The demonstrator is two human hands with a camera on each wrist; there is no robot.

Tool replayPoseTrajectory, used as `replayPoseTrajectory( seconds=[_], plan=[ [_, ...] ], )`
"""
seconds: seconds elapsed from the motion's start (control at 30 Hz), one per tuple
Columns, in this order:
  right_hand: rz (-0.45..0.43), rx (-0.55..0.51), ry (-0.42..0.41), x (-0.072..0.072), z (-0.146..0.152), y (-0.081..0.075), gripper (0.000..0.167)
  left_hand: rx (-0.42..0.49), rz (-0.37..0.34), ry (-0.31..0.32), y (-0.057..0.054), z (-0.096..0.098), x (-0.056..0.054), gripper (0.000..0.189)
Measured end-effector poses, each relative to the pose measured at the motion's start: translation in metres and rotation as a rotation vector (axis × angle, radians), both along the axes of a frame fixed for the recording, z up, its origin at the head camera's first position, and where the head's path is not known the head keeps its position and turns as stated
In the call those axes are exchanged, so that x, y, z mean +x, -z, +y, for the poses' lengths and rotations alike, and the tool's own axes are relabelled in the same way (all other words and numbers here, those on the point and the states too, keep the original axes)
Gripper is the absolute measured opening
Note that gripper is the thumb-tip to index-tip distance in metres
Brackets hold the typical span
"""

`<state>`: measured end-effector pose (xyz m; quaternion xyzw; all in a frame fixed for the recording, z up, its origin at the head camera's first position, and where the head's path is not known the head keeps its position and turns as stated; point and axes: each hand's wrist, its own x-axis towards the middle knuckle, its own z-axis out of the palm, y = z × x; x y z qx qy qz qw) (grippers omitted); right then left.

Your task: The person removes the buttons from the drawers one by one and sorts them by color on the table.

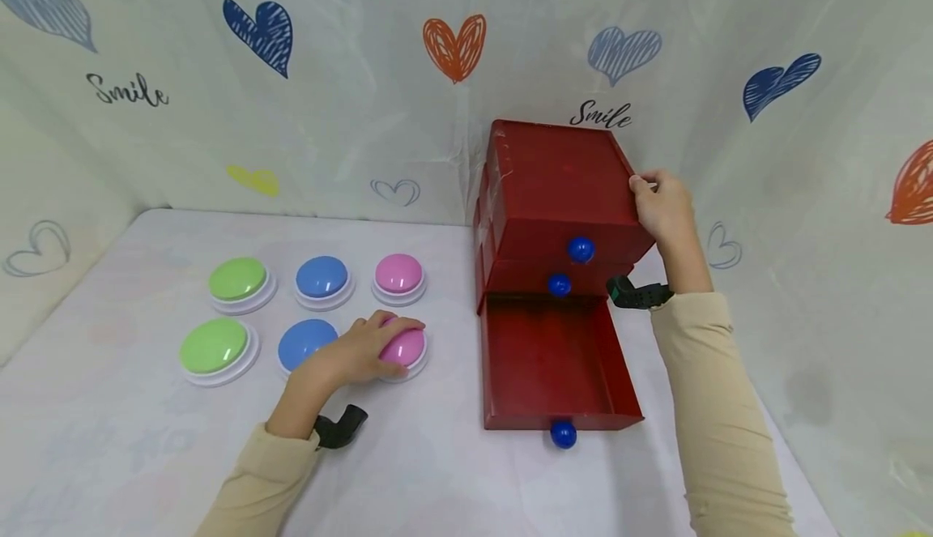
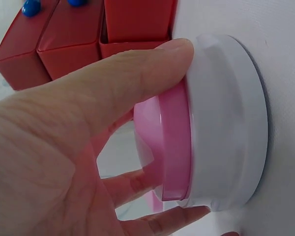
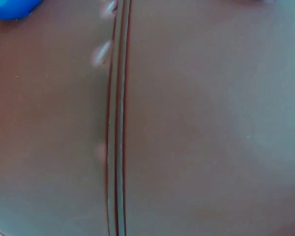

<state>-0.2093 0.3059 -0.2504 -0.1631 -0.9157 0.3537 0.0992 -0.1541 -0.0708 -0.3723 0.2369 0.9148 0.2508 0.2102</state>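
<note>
My left hand (image 1: pixel 363 349) grips the front pink push button (image 1: pixel 403 347), a glossy dome on a white round base. In the left wrist view, the thumb lies along one side of the pink dome (image 2: pixel 176 147) and fingers reach round the other. The white base (image 2: pixel 226 123) stands on the table. My right hand (image 1: pixel 665 201) holds the upper right edge of a red drawer cabinet (image 1: pixel 561 172). Its two upper drawers are closed, and the bottom drawer (image 1: pixel 547 359) is pulled out with nothing seen inside. The right wrist view shows only red panels (image 3: pixel 201 118) and a blue knob (image 3: pixel 10 7).
Left of the cabinet are another pink button (image 1: pixel 398 274), blue buttons (image 1: pixel 321 276) (image 1: pixel 302 343) and green buttons (image 1: pixel 236 278) (image 1: pixel 213 345), in two rows. A blue knob (image 1: pixel 564 435) juts from the bottom drawer. A heart-printed curtain (image 1: pixel 350 100) hangs behind the white table (image 1: pixel 408 472).
</note>
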Motion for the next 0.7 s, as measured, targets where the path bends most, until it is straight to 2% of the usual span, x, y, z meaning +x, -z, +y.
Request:
replayPoseTrajectory(
  seconds=[0.13, 0.3, 0.43, 0.57, 0.7],
  plan=[
    [0.004, -0.004, -0.002, 0.000, 0.000, 0.000, 0.054, -0.001, 0.013, -0.007, 0.002, 0.000, 0.000, 0.061],
    [0.005, -0.003, -0.003, 0.000, 0.000, 0.001, 0.054, -0.035, 0.076, -0.022, -0.002, 0.003, 0.005, 0.063],
    [0.001, 0.000, 0.000, 0.000, -0.001, 0.002, 0.054, -0.047, 0.194, -0.004, -0.014, 0.009, 0.014, 0.060],
    [-0.001, 0.003, 0.003, 0.000, -0.001, 0.001, 0.054, -0.008, 0.343, 0.056, -0.024, 0.021, 0.025, 0.049],
    [-0.002, 0.004, 0.005, 0.000, -0.001, 0.000, 0.054, 0.062, 0.400, 0.109, -0.032, 0.035, 0.038, 0.042]
  ],
)
